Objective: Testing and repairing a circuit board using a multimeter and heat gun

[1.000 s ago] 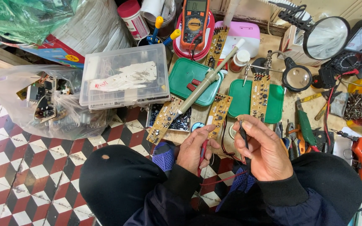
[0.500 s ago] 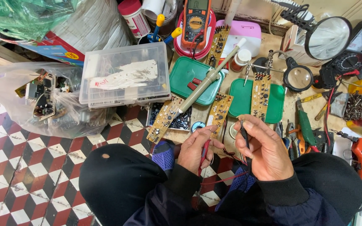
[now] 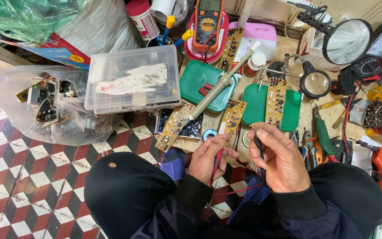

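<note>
Two probes are in my hands: my left hand (image 3: 208,159) is closed around the red probe (image 3: 217,160), my right hand (image 3: 281,161) pinches the black probe (image 3: 257,142) between thumb and fingers. Both hover just below a narrow yellow circuit board (image 3: 232,116) lying on the desk (image 3: 308,115), beside a green tray (image 3: 204,84) and a soldering iron (image 3: 219,86).

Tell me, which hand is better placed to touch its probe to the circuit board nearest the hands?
Probably the left hand: its red probe lies just below that circuit board. The right hand holds the black probe further right.
</note>
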